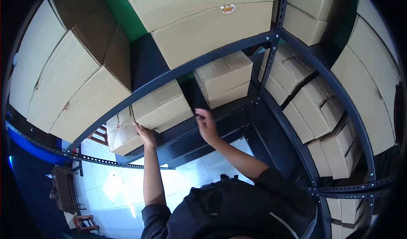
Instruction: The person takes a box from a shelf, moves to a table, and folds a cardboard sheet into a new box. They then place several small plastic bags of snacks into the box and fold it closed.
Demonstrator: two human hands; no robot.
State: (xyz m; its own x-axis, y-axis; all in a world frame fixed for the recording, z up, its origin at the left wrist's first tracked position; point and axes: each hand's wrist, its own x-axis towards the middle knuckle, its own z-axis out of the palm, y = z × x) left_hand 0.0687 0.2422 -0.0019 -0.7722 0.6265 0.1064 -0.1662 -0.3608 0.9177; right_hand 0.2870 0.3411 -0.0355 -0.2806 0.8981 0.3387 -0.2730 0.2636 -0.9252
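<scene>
Matt brown cardboard box [162,106], a bit creased, is gripped; shelf rack [271,39] looks like dark painted metal, floor tiles [123,184] glossy.

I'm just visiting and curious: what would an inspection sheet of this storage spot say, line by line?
Surface: dark metal shelf, second level, carrying cardboard boxes.
Job's things: small cardboard box on the shelf, flaps shut, held at both lower corners.
Clutter: neighbouring box to its left, tied with string; another box to its right, set further back.
Hands: left hand on the box's left corner; right hand on its right corner; both bare, fingers against the cardboard.
Cables: nothing seen.
Surroundings: large cartons on the level above; more tied boxes on the rack to the right; white tiled floor; wooden stool.
</scene>
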